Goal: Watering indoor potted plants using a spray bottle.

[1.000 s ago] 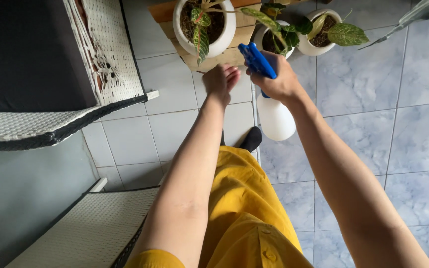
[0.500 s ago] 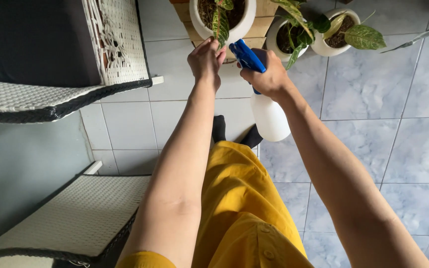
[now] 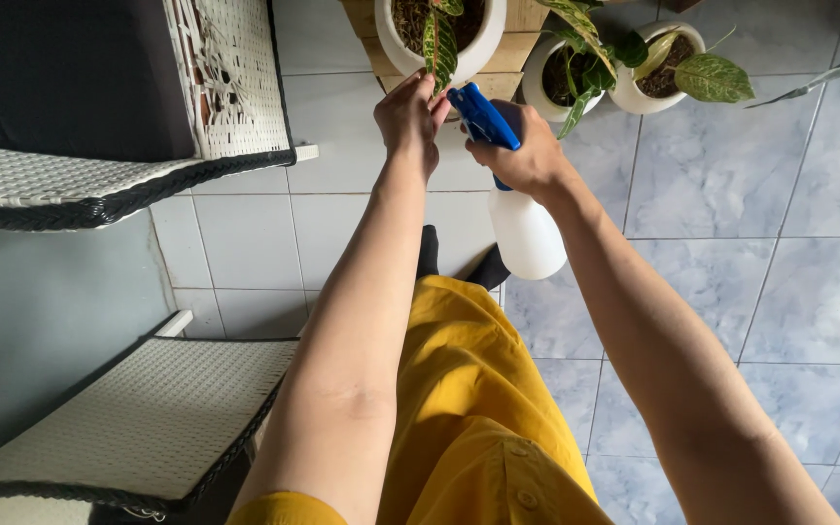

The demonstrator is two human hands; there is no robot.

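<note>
My right hand [image 3: 529, 148] grips a spray bottle [image 3: 525, 231] with a white body and a blue trigger head [image 3: 478, 114], its nozzle pointing toward a white pot [image 3: 483, 44] on a wooden stand. My left hand [image 3: 406, 117] reaches up to a hanging green and yellow leaf [image 3: 437, 47] of that pot's plant, fingertips at the leaf tip. Whether the fingers pinch the leaf I cannot tell.
Two more white pots [image 3: 646, 92] with green leafy plants stand on the marbled floor tiles at the top right. A woven white chair with a dark cushion [image 3: 60, 78] is at the top left, another woven seat [image 3: 148, 418] at the lower left. My yellow garment covers my lap.
My left hand rose from below the wooden stand to the hanging leaf. The right hand with the spray bottle shifted left and up toward the same plant.
</note>
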